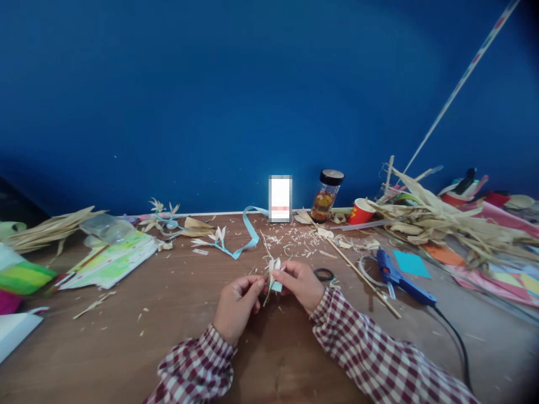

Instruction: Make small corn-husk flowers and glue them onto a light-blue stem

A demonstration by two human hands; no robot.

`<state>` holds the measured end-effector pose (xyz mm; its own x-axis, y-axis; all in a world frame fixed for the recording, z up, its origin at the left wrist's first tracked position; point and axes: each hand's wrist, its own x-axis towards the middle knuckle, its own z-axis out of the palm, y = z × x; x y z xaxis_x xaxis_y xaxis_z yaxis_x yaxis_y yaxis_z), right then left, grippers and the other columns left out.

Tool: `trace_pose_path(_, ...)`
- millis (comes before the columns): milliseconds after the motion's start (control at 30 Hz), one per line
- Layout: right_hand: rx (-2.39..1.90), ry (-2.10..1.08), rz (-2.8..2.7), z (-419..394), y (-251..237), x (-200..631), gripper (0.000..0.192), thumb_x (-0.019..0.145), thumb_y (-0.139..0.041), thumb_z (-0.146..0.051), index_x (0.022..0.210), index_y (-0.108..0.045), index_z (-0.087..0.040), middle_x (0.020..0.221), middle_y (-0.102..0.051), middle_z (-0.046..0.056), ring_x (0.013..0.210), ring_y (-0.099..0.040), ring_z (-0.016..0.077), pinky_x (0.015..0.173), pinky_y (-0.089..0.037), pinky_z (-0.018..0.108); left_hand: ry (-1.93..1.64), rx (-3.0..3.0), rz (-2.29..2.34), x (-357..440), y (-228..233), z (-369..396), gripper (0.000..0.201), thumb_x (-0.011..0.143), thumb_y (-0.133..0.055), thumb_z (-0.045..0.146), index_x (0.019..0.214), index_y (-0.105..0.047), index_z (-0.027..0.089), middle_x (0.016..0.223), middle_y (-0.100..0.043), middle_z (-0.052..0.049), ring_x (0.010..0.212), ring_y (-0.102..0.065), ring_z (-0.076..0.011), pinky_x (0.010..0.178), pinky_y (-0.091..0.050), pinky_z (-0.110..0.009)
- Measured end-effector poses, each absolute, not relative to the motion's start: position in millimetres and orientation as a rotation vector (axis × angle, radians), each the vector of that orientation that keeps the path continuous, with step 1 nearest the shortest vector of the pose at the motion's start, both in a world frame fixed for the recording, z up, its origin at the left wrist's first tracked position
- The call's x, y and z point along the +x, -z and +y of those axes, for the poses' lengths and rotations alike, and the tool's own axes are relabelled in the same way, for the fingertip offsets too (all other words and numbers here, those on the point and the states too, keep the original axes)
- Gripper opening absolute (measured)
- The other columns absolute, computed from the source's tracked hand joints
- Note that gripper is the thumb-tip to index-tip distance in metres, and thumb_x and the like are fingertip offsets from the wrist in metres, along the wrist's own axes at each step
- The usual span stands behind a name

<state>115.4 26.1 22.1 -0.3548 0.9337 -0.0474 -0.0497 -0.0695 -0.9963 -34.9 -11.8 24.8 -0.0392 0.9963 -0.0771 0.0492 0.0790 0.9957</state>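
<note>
Between my hands is a small pale corn husk flower (273,267) with white petals pointing up. A light blue strip (277,287) shows at its base, and a thin stalk sticks out below. My right hand (302,285) pinches the flower between thumb and fingers from the right. My left hand (236,306) is closed, its thumb and fingertips pinched at the base from the left; the exact grip is partly hidden. Beyond them lies another husk flower sprig (219,238) with a blue-wrapped stem, joined to a curling light blue ribbon (251,242).
Husk scraps (295,241) litter the brown table. Right are black-handled scissors (323,274), a thin stick (362,275), a blue glue gun (400,279) with its cord, and a husk pile (425,224). A jar (325,197) and red cup (361,212) stand behind; a painted sheet (122,261) lies left.
</note>
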Motion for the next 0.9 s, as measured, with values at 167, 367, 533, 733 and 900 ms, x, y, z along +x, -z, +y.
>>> trace_pose_path(167,-1.003,-1.526,-1.402,25.7,-23.7,115.3,0.026,0.070,-0.059,-0.042,0.070,-0.059,-0.016,0.055,-0.053,-0.003,0.048,-0.046,0.0079,0.046,-0.039,0.020,-1.141,1.152,1.297,-35.2,-21.4,-11.6,0.029,0.066,-0.060,0.040,0.075,-0.064,0.013,0.042,-0.049,0.004,0.037,-0.041,-0.0079,0.039,-0.031,-0.019)
trace_pose_path(367,-1.034,-1.518,-1.406,24.1,-29.2,114.4,0.026,0.068,-0.061,-0.042,0.067,-0.058,-0.016,0.053,-0.052,-0.004,0.047,-0.046,0.0078,0.045,-0.039,0.019,-1.148,1.166,1.311,-34.5,-19.3,-10.7,0.029,0.064,-0.062,0.039,0.075,-0.067,0.013,0.045,-0.054,0.003,0.036,-0.043,-0.0079,0.039,-0.032,-0.019)
trace_pose_path(533,-1.032,-1.507,-1.433,25.2,-27.2,114.0,0.026,0.069,-0.060,-0.041,0.068,-0.059,-0.016,0.054,-0.052,-0.003,0.047,-0.046,0.0074,0.045,-0.040,0.019,-1.146,1.173,1.339,-34.6,-21.2,-11.2,0.029,0.064,-0.062,0.038,0.076,-0.068,0.013,0.039,-0.051,0.003,0.035,-0.042,-0.0076,0.038,-0.032,-0.018)
trace_pose_path(733,-1.015,-1.585,-1.375,25.3,-24.1,112.9,0.025,0.070,-0.060,-0.038,0.080,-0.060,-0.015,0.063,-0.059,-0.001,0.053,-0.054,0.0085,0.049,-0.044,0.020,-1.158,1.138,1.336,-34.3,-22.2,-10.9,0.029,0.066,-0.061,0.036,0.081,-0.067,0.012,0.040,-0.051,0.004,0.036,-0.042,-0.0066,0.038,-0.033,-0.017)
trace_pose_path(900,-0.994,-1.666,-1.290,21.3,-28.9,109.5,0.036,0.066,-0.066,-0.026,0.098,-0.053,-0.016,0.083,-0.065,0.003,0.069,-0.061,0.0112,0.060,-0.047,0.022,-1.240,0.960,1.339,-33.4,-20.4,-9.6,0.034,0.064,-0.064,0.035,0.088,-0.064,0.010,0.046,-0.056,0.003,0.040,-0.047,-0.0071,0.041,-0.040,-0.018)
